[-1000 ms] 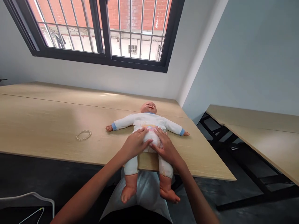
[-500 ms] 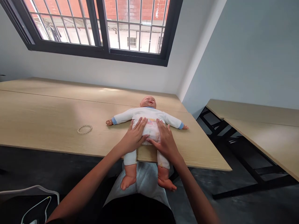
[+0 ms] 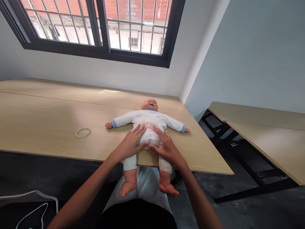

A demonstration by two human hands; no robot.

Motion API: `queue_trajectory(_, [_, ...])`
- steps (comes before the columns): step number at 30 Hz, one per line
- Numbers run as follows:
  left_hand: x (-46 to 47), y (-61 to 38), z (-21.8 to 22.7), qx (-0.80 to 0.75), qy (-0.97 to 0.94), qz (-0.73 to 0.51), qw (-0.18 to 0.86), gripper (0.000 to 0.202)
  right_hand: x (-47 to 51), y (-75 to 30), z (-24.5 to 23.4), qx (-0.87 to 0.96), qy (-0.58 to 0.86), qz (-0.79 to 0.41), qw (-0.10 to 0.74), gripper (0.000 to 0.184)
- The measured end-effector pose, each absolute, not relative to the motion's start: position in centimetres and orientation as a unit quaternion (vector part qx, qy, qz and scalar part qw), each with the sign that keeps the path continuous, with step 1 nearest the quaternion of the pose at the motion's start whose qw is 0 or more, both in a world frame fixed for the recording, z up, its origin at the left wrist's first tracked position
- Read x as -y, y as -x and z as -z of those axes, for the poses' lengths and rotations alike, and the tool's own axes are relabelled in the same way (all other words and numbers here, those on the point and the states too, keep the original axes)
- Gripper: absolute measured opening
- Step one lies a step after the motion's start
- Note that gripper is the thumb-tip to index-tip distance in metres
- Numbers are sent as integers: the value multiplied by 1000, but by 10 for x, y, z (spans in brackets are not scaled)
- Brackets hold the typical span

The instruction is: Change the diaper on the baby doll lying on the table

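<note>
A baby doll (image 3: 149, 118) in a white suit with blue cuffs lies on its back on a wooden table (image 3: 47, 124), arms spread. Its bare-footed legs hang over the near edge. My left hand (image 3: 130, 144) lies flat on the doll's hip on the left side, fingers stretched toward the belly. My right hand (image 3: 166, 148) rests the same way on the other hip. The two thumbs point inward and almost meet over the doll's lower belly. Neither hand wraps around anything.
A beaded bracelet (image 3: 83, 132) lies on the table to the left of the doll. A second wooden table (image 3: 262, 127) on a black frame stands at the right across a gap. A barred window (image 3: 102, 28) is behind. White wire (image 3: 35, 200) sits on the floor at bottom left.
Both hands slid up over the doll's belly and then back down to its hips. The view shifted slightly; the doll stays on the table.
</note>
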State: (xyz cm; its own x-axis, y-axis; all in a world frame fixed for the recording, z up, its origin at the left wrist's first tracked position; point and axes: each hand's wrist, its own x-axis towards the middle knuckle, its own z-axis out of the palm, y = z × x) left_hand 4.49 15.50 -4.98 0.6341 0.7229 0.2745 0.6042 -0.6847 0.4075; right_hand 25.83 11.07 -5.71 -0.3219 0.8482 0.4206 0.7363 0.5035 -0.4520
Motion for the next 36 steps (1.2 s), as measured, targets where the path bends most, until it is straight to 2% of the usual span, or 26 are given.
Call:
queue_trajectory(2, [-148,-41,53,-372,-882,-255,140,65,-103,-261,60,792,497,-79,345,73])
queue_trajectory(3, [-144,-39,54,-382,-868,-288,137,63,-98,-262,62,774,511,-66,368,68])
queue_trajectory(6, [-134,-36,56,-435,-810,-368,135,36,-85,-263,67,711,570,-19,412,37])
queue_trajectory(8, [-132,-36,57,-455,-793,-379,146,20,-79,-260,67,701,593,0,396,24])
queue_trajectory(13, [-135,-37,58,-447,-796,-367,179,8,-75,-250,63,710,614,36,344,4])
queue_trajectory(21, [-143,-30,62,-389,-778,-423,254,10,-78,-252,58,703,613,57,355,7])
queue_trajectory(33, [-130,-35,64,-434,-785,-394,199,7,-73,-246,59,704,619,58,343,4])
queue_trajectory(36, [-132,-34,65,-425,-777,-410,217,10,-73,-245,56,699,629,42,338,5])
